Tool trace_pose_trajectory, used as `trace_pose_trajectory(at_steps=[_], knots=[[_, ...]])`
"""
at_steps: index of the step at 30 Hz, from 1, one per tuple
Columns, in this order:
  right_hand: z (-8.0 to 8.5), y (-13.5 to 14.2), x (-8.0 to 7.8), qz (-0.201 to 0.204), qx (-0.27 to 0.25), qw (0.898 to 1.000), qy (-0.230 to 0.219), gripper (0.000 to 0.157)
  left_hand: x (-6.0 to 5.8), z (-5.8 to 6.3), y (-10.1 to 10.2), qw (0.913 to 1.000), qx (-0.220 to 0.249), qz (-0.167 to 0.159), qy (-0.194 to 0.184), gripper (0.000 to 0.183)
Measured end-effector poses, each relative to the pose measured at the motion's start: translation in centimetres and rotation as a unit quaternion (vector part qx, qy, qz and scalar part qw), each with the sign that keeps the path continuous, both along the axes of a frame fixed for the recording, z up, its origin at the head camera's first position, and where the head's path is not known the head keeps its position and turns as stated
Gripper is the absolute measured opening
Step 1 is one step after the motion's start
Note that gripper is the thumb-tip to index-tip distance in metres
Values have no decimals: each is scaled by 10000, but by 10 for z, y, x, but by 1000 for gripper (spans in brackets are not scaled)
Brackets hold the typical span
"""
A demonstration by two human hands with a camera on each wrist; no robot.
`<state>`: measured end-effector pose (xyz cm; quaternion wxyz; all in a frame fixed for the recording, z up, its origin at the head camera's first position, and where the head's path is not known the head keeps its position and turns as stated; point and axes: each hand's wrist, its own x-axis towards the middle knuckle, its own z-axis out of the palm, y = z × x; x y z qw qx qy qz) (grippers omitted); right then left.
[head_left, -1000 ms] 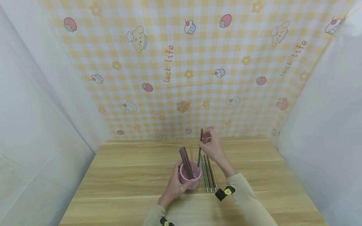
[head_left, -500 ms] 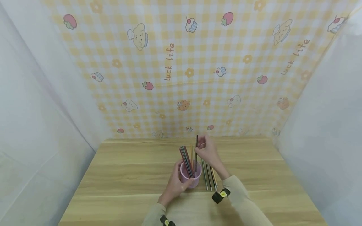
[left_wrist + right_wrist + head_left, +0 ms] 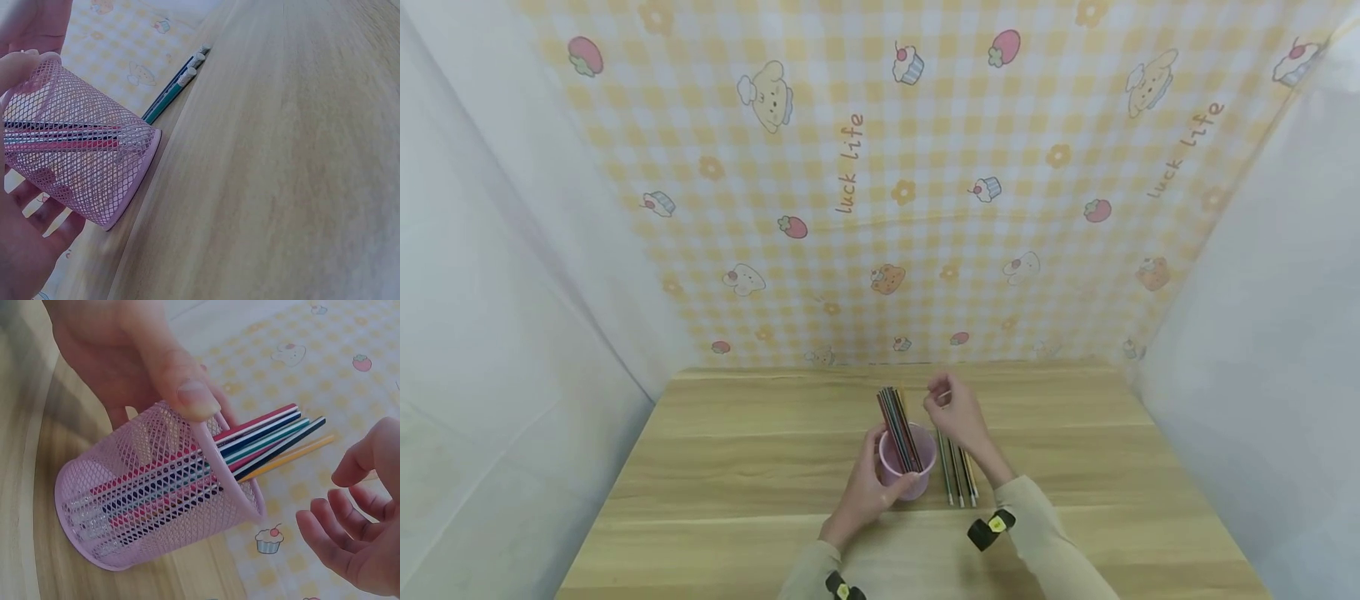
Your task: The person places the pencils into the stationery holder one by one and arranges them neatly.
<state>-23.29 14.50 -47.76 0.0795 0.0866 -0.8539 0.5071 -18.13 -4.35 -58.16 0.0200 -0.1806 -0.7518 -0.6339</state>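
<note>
"Right hand [image 3: 957, 414] first: what are we seeing it holding?"

"Nothing; we are finding its fingers loosely bent, the thumb standing apart from the fingertips, and it is hovering just beside the mouth of the pink mesh cup [image 3: 194, 524]."

"And how are we describing the left hand [image 3: 862, 498]?"

"It is gripping the cup, thumb pressing at the rim, fingers reaching round the wall. The cup is standing on the wooden surface [image 3: 760, 500], and inside it a bundle of pencils [image 3: 901, 431] is leaning left."

"Which step are we reading here?"

"We are judging it the filling of the cup, partway along: several loose pencils [image 3: 957, 473] are lying side by side just right of the cup, their far ends hiding behind the right hand."

"What is the next move calling for?"

"We are expecting the right hand to be lowering, pinching one loose pencil and standing it in the gap along the cup's right side, with the left hand steadying against tipping."
</note>
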Motion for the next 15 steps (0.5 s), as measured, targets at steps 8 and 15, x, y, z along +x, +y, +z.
trace_pose_trajectory(at_steps=[8, 15], knots=[[-6, 15, -6, -323, -73, 9992, -227, 24, 0, 2, 0, 10000, -60, 45, -58, 87], [-19, 33, -16, -552, -78, 9976, -418, 24, 0, 1, 1, 9999, -79, 45, -91, 86]])
